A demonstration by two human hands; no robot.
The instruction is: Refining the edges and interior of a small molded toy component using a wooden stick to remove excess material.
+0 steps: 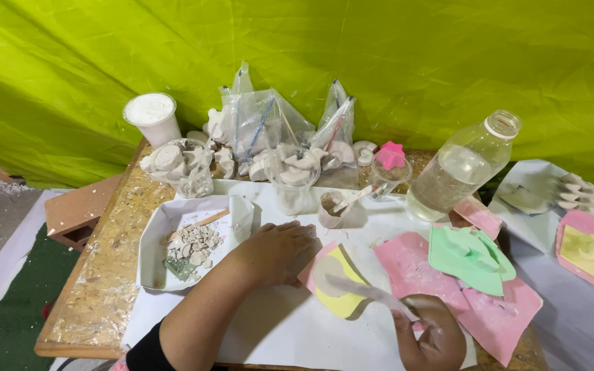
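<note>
You work at a chipboard table [97, 288] covered with white paper [290, 330], a yellow-green tarp [379, 62] hanging behind it. A white tray [156, 237] holds broken plaster bits; a clear bottle [458, 168] holds water; a small cup [331, 208] has a stirrer in it. Your left hand [276, 251] lies flat, pressing the yellow mould [342, 292] near the table's middle. Your right hand [434, 336] is clenched around a pale spatula [369, 292], whose long axis runs up-left, tip over the mould.
</note>
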